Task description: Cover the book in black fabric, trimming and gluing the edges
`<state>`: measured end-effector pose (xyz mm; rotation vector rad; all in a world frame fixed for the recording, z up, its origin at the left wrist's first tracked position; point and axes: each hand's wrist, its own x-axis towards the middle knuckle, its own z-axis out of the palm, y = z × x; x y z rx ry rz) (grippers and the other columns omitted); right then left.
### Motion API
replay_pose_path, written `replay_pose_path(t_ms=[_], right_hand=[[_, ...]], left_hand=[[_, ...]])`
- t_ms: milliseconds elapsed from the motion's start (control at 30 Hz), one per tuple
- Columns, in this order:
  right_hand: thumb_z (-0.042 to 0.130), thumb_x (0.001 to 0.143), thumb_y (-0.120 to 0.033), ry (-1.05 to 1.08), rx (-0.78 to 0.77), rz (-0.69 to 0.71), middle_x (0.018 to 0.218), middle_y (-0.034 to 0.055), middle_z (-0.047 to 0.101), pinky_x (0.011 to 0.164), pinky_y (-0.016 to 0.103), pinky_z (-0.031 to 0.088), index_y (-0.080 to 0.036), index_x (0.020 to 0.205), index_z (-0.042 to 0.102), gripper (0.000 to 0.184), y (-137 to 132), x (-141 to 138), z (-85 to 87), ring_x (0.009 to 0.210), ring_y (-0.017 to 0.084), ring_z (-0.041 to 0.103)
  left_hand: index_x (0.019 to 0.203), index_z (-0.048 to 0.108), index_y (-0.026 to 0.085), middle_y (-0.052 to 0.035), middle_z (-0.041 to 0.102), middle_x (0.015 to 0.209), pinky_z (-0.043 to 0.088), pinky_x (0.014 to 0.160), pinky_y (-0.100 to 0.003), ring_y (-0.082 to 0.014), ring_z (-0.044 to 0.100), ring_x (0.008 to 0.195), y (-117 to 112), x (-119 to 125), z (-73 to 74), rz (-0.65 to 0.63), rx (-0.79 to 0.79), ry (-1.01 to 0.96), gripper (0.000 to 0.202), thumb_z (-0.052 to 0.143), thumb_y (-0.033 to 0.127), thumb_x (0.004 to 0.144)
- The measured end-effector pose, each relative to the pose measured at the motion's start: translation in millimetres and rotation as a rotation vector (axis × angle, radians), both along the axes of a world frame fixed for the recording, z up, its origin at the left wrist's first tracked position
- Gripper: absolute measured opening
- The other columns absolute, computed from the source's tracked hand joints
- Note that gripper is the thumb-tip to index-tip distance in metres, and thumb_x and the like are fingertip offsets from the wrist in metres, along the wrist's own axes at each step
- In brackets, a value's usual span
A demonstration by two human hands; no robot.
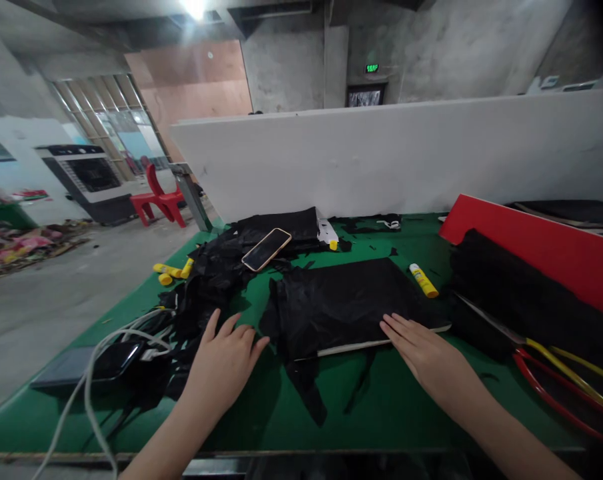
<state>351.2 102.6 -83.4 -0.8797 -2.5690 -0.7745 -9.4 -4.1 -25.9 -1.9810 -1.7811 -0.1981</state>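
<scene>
A black sheet covers a flat board (346, 300) in the middle of the green table (391, 407). My right hand (421, 353) lies flat and open, fingertips on the board's near right edge. My left hand (226, 360) rests open on the table left of the board, fingers spread, touching loose black scraps (206, 280). Neither hand holds anything.
A phone (266, 249) lies on the scrap pile. Yellow glue sticks (423, 280) lie right of the board, and more glue sticks (169, 272) at the left. A red board (541, 247) and scissors (556, 373) are at right. White cables (96, 373) trail over a dark device at left. A white partition (406, 153) stands behind.
</scene>
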Motion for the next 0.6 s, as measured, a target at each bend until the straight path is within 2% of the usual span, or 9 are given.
replay_pose_path(t_ms=[33,100,167,233,267,333,400,500,600], right_hand=[[0.039,0.087,-0.001,0.003,0.007,0.001,0.137,0.0075,0.052,0.106,0.040,0.039,-0.011,0.132,0.050,0.048,0,0,-0.1,0.126,0.021,0.047],[0.039,0.088,-0.004,0.023,0.018,0.005,0.136,0.0072,0.053,0.106,0.040,0.039,-0.012,0.131,0.052,0.045,0,-1,-0.4,0.125,0.021,0.048],[0.040,0.090,-0.007,0.053,0.018,0.017,0.134,0.0064,0.054,0.106,0.039,0.040,-0.013,0.129,0.053,0.042,1,-2,-1.2,0.124,0.020,0.049],[0.040,0.090,-0.007,0.068,0.009,0.019,0.133,0.0058,0.055,0.106,0.038,0.040,-0.015,0.129,0.054,0.043,2,-1,-2.1,0.124,0.020,0.050],[0.039,0.089,-0.005,0.067,0.005,0.017,0.133,0.0057,0.055,0.106,0.038,0.040,-0.015,0.130,0.053,0.044,2,-1,-2.3,0.124,0.019,0.050],[0.038,0.087,-0.002,0.052,-0.002,0.009,0.134,0.0058,0.054,0.107,0.039,0.039,-0.014,0.131,0.051,0.048,1,-1,-2.5,0.125,0.019,0.049],[0.036,0.086,0.001,0.048,-0.004,0.007,0.134,0.0058,0.054,0.106,0.040,0.040,-0.014,0.131,0.051,0.050,1,0,-2.5,0.124,0.019,0.049],[0.037,0.086,0.000,0.073,-0.005,0.018,0.133,0.0049,0.055,0.104,0.038,0.042,-0.014,0.130,0.053,0.048,2,0,-2.5,0.123,0.019,0.050],[0.038,0.087,-0.003,0.101,-0.005,0.028,0.132,0.0037,0.057,0.102,0.037,0.044,-0.016,0.128,0.055,0.046,3,0,-1.8,0.122,0.018,0.051]], left_hand=[[0.072,0.066,0.018,-0.0085,0.071,0.077,0.030,0.104,-0.059,-0.0308,0.062,0.100,2,1,7.2,0.024,0.019,0.001,0.036,0.044,0.038,0.093],[0.070,0.064,0.019,-0.0073,0.067,0.071,0.037,0.099,-0.055,-0.0274,0.064,0.087,9,6,23.1,0.028,0.026,-0.043,0.036,0.042,0.036,0.093],[0.086,0.065,0.019,-0.0067,0.068,0.083,0.046,0.091,-0.047,-0.0240,0.064,0.084,21,14,37.1,-0.018,-0.017,-0.168,0.031,0.040,0.035,0.094],[0.107,0.061,0.020,-0.0070,0.066,0.105,0.050,0.085,-0.038,-0.0220,0.064,0.094,38,22,44.6,-0.088,-0.104,-0.331,0.030,0.036,0.033,0.096],[0.117,0.057,0.020,-0.0070,0.063,0.116,0.051,0.086,-0.036,-0.0210,0.062,0.101,49,26,45.0,-0.128,-0.145,-0.394,0.032,0.034,0.032,0.097],[0.131,0.047,0.019,-0.0067,0.055,0.133,0.045,0.099,-0.035,-0.0199,0.054,0.119,74,30,39.1,-0.218,-0.208,-0.434,0.038,0.033,0.030,0.097],[0.132,0.047,0.019,-0.0055,0.051,0.138,0.039,0.105,-0.032,-0.0186,0.047,0.127,102,30,26.8,-0.259,-0.248,-0.427,0.039,0.036,0.028,0.096],[0.131,0.050,0.016,-0.0075,0.052,0.138,0.037,0.108,-0.031,-0.0179,0.046,0.129,138,22,6.3,-0.274,-0.277,-0.430,0.039,0.035,0.025,0.096],[0.130,0.050,0.014,-0.0105,0.053,0.136,0.038,0.107,-0.034,-0.0189,0.049,0.125,160,13,-8.4,-0.265,-0.268,-0.444,0.038,0.037,0.024,0.096]])
